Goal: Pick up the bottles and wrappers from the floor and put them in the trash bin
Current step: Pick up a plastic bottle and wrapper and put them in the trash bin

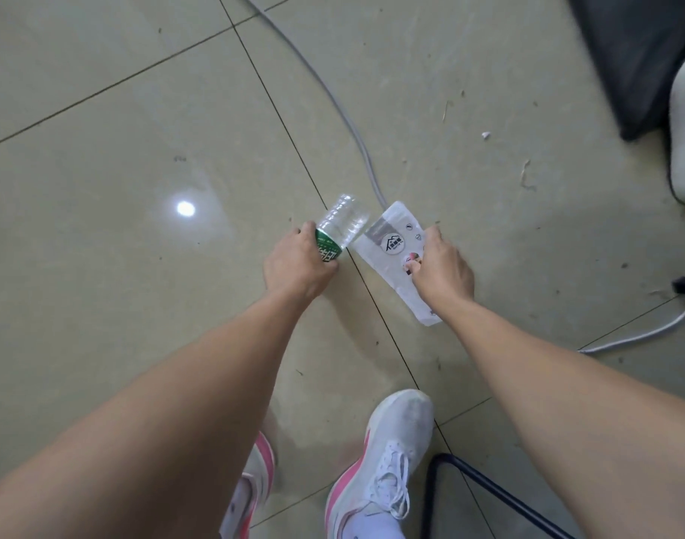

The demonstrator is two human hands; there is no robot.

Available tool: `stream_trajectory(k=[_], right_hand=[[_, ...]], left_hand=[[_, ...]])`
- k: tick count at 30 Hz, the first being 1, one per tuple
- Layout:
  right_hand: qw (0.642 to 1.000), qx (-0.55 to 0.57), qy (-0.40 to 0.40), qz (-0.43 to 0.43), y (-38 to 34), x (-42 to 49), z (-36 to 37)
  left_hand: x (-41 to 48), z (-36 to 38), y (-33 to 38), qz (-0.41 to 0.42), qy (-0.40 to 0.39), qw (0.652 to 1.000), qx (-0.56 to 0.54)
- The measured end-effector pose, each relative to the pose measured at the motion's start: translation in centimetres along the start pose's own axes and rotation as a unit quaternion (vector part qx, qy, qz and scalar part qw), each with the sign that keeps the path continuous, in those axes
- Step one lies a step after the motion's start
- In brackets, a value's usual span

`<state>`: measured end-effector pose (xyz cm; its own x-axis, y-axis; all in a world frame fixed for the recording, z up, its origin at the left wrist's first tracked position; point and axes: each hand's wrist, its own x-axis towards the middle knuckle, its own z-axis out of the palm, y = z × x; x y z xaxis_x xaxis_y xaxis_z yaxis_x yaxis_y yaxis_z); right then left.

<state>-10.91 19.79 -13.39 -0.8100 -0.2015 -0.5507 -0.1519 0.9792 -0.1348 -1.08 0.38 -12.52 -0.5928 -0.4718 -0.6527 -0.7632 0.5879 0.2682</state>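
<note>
Clear bottle (340,226) in left hand (294,264) points base-away; wrapper (397,258) alongside.

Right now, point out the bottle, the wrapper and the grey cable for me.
bottle (342,221): head view, on its clear ribbed body.
wrapper (391,237): head view, on its printed white face.
grey cable (325,87): head view, on its curved run across the tiles.

1. The clear plastic bottle (339,227) wears a green label with white characters, too blurred and too covered by the fingers to read.
2. The white translucent plastic wrapper (387,243) carries a round black-and-white badge showing a house-roof outline over a line of tiny lettering (illegible), plus several small round icons.
</note>
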Motion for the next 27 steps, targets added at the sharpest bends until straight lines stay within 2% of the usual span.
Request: stream_trajectory(k=[4,8,12,17,23,27], right_hand=[[1.000,0.013,-0.018,-0.015,-1.1,-1.6,-4.9],[0.999,0.039,-0.004,-0.034,-4.9,-4.3,-13.0],[0.997,0.039,0.022,-0.064,-11.3,-9.0,-24.3],[0.989,0.052,0.062,-0.123,-21.7,-17.6,-40.8],[0.979,0.017,0.116,-0.165,-32.2,-27.6,-60.7],[0.966,-0.014,0.156,-0.205,-38.3,-31.7,-70.7]], left_hand=[[-2.0,-4.4,-0.1,-0.062,-0.058,0.996,-0.025],[-5.9,-12.4,0.4,-0.101,-0.075,0.992,-0.022],[-11.9,-24.2,2.2,-0.107,-0.083,0.990,-0.027],[-21.1,-42.3,4.9,-0.125,-0.094,0.984,-0.082],[-29.6,-62.4,6.6,-0.089,-0.022,0.989,-0.117],[-33.2,-73.1,6.7,-0.051,0.059,0.995,-0.059]])
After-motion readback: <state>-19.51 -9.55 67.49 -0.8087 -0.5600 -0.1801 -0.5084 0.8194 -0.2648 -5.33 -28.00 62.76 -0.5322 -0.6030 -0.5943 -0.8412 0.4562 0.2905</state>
